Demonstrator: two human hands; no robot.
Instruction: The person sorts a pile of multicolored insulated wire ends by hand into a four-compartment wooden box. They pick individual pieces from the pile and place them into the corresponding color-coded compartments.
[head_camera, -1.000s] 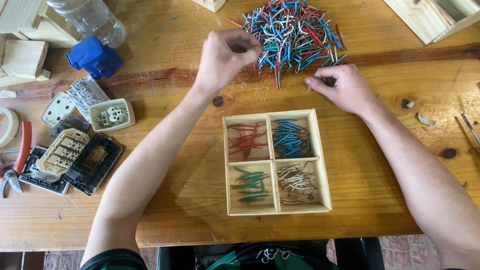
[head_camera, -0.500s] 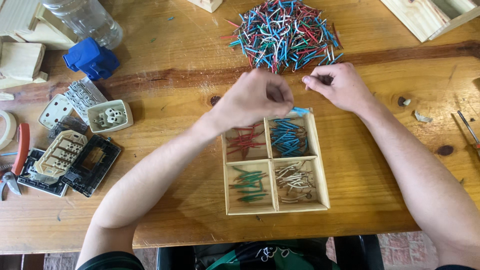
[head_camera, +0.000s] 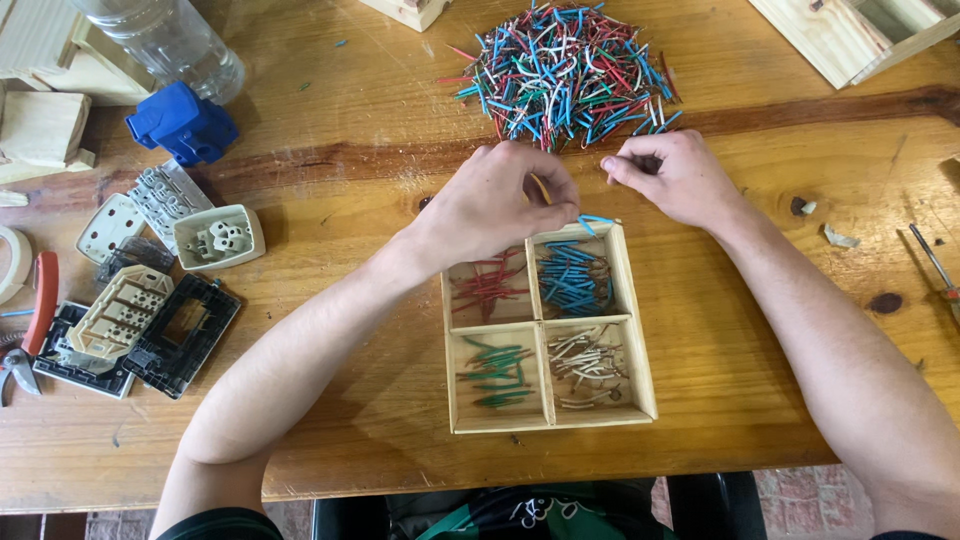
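Head view: the left hand (head_camera: 497, 203) is reaching in from the lower left with the forearm lying diagonally across the worktop (head_camera: 330, 130), and it is hovering over the far edge of the wooden tray (head_camera: 546, 323). Its fingers are curling closed, pinching a short blue wire piece (head_camera: 596, 219) that is sticking out to the right above the tray's far right compartment. The right hand (head_camera: 672, 178) is resting on the worktop just beyond the tray's far right corner, fingers bunching together at the near edge of the mixed wire pile (head_camera: 566, 70); whether it is gripping anything cannot be told. The tray is sitting divided into four compartments: red wire pieces (head_camera: 487, 285) are lying far left, blue wire pieces (head_camera: 573, 277) far right, green wire pieces (head_camera: 497, 367) near left, and white wire pieces (head_camera: 588, 363) near right.
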